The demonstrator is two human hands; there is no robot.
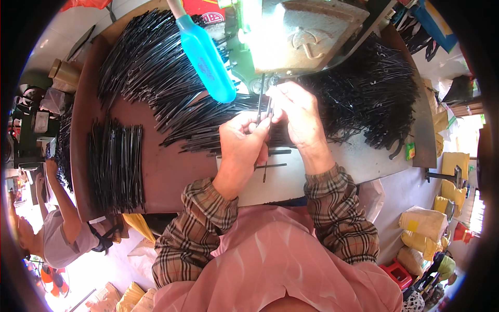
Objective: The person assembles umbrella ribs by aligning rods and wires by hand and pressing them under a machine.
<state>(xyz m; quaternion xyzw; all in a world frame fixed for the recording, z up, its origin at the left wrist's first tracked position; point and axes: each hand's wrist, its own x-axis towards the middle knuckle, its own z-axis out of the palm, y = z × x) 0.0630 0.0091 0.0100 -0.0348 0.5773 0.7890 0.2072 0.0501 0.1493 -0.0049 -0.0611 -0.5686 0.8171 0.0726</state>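
My left hand (240,143) is closed round thin black rods (260,106), which look like umbrella ribs. They point up to the underside of a green machine (306,39). Close beside it, my right hand (300,112) pinches the upper part of the rods just below the machine head. My fingertips cover the exact joint between the pieces. A few loose black rods (275,165) lie on the pale plate under my left wrist.
A blue-gripped lever (208,62) slants down left of the machine. Large heaps of black rods lie left (150,67) and right (371,88) on the brown table (171,182). An aligned bundle (115,166) rests at the left edge. Another person (65,229) works at far left.
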